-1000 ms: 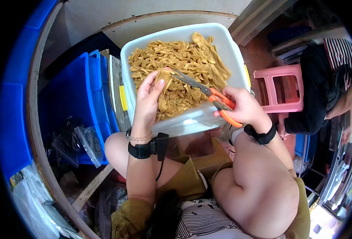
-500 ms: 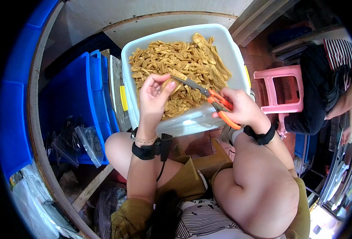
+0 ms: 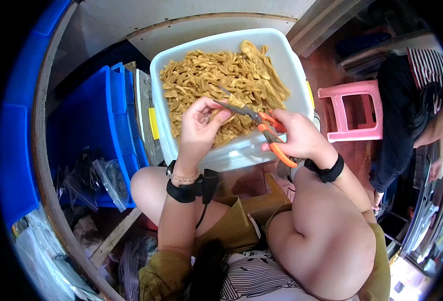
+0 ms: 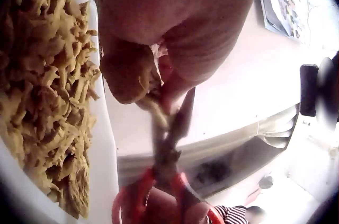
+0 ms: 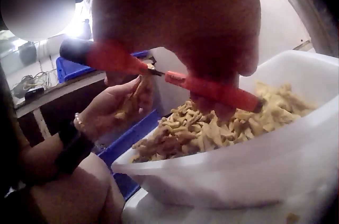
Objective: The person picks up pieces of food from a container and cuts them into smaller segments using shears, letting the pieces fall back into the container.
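In the head view a white tub (image 3: 174,54) holds a heap of tan-brown strips (image 3: 206,70), with longer pieces at its right. My left hand (image 3: 201,125) pinches a tan piece (image 4: 153,108), mostly hidden by the fingers, over the tub's near part. Orange-handled scissors (image 3: 251,114) are gripped in my right hand (image 3: 304,134), their dark blades parted and pointing at the left fingertips. In the left wrist view the blades (image 4: 180,118) stand around the piece. The right wrist view shows the scissors' handles (image 5: 206,90) spread apart.
Blue crates (image 3: 81,125) stand left of the tub, with clear plastic bags (image 3: 108,180) in front. A pink stool (image 3: 352,110) is to the right, beside another person in a striped top (image 3: 432,65). A wooden panel (image 3: 211,32) rises behind the tub.
My left hand has moved right and slightly down, and the piece between its fingers shows less. The scissors' blades have parted. The other person's leg has shifted beside the stool.
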Demonstrator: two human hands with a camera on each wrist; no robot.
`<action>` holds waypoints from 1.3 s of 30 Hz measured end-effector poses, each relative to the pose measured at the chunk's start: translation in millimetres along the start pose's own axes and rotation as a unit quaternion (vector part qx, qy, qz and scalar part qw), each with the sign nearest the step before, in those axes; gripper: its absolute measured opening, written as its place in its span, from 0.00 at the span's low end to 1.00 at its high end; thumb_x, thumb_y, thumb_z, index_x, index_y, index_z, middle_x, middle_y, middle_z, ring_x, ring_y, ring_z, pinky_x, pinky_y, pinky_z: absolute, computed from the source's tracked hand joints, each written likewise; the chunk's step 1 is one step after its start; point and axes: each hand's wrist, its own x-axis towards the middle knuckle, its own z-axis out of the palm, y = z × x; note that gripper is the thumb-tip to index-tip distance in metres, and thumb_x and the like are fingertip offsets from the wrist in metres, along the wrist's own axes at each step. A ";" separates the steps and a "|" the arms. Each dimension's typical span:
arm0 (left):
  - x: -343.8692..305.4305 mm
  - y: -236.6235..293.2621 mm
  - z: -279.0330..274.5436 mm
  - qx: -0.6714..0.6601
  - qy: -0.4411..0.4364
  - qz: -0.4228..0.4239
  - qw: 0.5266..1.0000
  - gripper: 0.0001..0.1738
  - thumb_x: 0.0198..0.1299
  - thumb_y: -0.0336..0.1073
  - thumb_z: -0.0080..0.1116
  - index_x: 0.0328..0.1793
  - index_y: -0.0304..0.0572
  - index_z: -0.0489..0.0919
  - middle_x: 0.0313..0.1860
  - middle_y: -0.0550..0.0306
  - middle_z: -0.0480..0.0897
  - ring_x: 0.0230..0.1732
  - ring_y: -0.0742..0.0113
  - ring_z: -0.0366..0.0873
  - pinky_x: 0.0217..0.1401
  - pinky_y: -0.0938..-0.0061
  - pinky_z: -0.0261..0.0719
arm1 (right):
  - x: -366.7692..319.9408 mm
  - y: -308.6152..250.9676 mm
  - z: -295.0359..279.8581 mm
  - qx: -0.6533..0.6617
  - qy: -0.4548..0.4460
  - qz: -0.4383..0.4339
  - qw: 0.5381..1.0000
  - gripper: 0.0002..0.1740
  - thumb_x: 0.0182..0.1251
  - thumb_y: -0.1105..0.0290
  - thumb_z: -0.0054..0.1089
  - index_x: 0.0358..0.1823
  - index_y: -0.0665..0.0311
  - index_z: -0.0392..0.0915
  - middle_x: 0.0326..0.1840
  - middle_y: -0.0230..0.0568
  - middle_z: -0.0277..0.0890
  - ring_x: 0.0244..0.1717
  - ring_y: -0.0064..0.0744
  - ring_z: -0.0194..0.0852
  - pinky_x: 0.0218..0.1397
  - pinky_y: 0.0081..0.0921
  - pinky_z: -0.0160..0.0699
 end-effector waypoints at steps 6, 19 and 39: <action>0.5 3.1 -1.4 -0.004 0.020 0.025 0.999 0.08 0.60 0.18 0.61 0.42 0.33 0.74 0.43 0.54 0.81 0.47 0.73 0.79 0.54 0.79 0.77 | -1.7 -0.6 5.0 0.012 -0.007 0.006 1.000 0.31 0.45 0.49 0.78 0.27 0.67 0.68 0.20 0.46 0.68 0.20 0.43 0.65 0.26 0.33 0.65; 1.7 -7.9 0.8 0.023 0.088 0.007 0.996 0.13 0.61 0.23 0.62 0.48 0.35 0.72 0.43 0.53 0.83 0.42 0.75 0.79 0.48 0.82 0.76 | -2.6 9.8 13.1 0.049 0.044 0.033 0.997 0.23 0.51 0.57 0.78 0.23 0.67 0.72 0.14 0.38 0.64 0.17 0.24 0.58 0.22 0.26 0.64; 4.8 -6.3 -4.3 -0.098 0.101 -0.009 0.990 0.07 0.64 0.25 0.58 0.48 0.34 0.75 0.44 0.59 0.80 0.47 0.76 0.76 0.54 0.82 0.73 | -2.6 4.1 1.5 0.004 -0.006 0.047 0.999 0.34 0.45 0.38 0.73 0.24 0.65 0.70 0.18 0.48 0.70 0.22 0.50 0.72 0.28 0.37 0.69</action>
